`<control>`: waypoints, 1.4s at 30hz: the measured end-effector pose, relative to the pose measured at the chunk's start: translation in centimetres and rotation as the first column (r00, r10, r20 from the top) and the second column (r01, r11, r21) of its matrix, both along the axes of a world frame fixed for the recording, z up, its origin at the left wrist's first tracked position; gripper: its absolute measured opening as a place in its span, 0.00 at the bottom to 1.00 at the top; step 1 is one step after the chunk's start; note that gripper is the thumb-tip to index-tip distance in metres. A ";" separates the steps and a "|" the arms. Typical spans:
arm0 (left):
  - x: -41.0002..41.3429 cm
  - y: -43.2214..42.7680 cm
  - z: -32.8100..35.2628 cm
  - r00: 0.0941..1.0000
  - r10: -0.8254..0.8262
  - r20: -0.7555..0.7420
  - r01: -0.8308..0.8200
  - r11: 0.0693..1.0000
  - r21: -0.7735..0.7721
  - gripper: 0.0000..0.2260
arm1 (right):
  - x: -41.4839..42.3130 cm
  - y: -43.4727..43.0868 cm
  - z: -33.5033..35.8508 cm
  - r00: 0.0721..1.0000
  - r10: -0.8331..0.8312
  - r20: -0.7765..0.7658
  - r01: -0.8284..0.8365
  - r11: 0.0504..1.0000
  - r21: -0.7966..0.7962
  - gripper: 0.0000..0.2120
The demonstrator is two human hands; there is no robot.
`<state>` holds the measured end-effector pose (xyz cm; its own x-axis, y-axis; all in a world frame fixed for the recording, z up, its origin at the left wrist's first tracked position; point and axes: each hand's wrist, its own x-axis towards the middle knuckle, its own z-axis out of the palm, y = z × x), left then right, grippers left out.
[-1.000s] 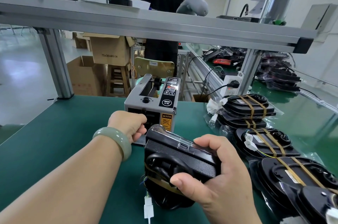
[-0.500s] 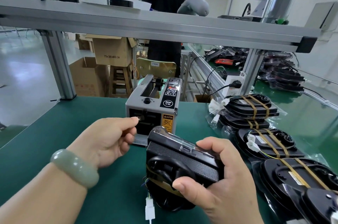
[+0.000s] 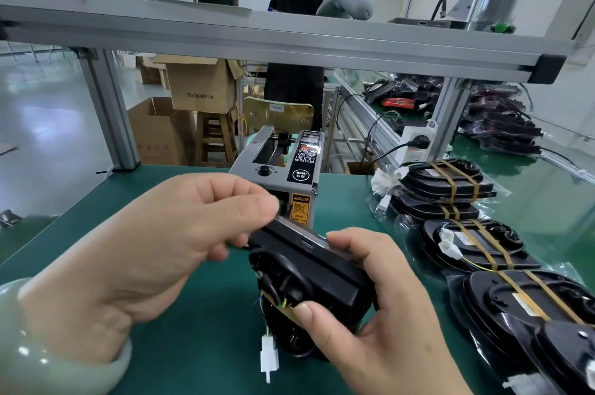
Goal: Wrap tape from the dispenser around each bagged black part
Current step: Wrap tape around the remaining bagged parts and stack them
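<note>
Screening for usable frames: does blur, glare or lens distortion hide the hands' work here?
Head view: wide-angle distortion slants the grey aluminium frame posts; soft motion blur on the left hand's fingertips hides what they pinch; right hand and the bagged black plastic part it grips are sharp; glare streaks the glossy pale floor.

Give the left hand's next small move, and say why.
Probably lay the pinched tape onto the top edge of the part and press it down. The left hand pinches right at that edge, the right hand grips the part in front of the dispenser. The tape itself is too faint to confirm.
</note>
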<state>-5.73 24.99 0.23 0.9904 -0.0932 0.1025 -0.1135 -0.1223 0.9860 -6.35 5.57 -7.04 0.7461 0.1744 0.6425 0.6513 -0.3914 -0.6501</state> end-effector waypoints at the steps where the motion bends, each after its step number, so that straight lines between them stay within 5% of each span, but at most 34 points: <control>1: 0.0 -0.3 0.1 0.999 0.016 0.044 -0.018 0.999 0.036 0.19 | 0.1 0.1 0.0 1.000 -0.007 0.009 0.007 1.000 0.008 0.22; 7: 0.4 -1.8 -0.4 0.989 0.076 0.124 -0.104 0.965 0.239 0.12 | 0.3 0.6 0.1 0.999 -0.026 0.040 0.026 1.000 0.010 0.18; 16: 1.1 -1.8 -0.5 0.999 0.041 -0.007 -0.038 0.966 0.255 0.17 | 0.4 0.5 0.0 0.999 -0.038 0.020 0.038 0.999 -0.012 0.18; 21: 1.7 -1.9 -0.6 0.996 0.084 -0.011 -0.077 0.949 0.307 0.10 | 0.4 0.4 0.0 0.999 -0.046 0.011 0.046 0.999 -0.014 0.18; 42: 2.5 -2.4 -0.9 0.995 0.081 0.051 -0.096 0.871 0.482 0.11 | 0.4 0.5 0.0 1.000 -0.026 0.003 0.026 1.000 0.007 0.20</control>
<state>-3.27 22.56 -0.67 0.9942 -0.0504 0.0949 -0.1062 -0.5940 0.7974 -6.00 6.02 -7.01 0.7484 0.1502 0.6460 0.6429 -0.4035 -0.6510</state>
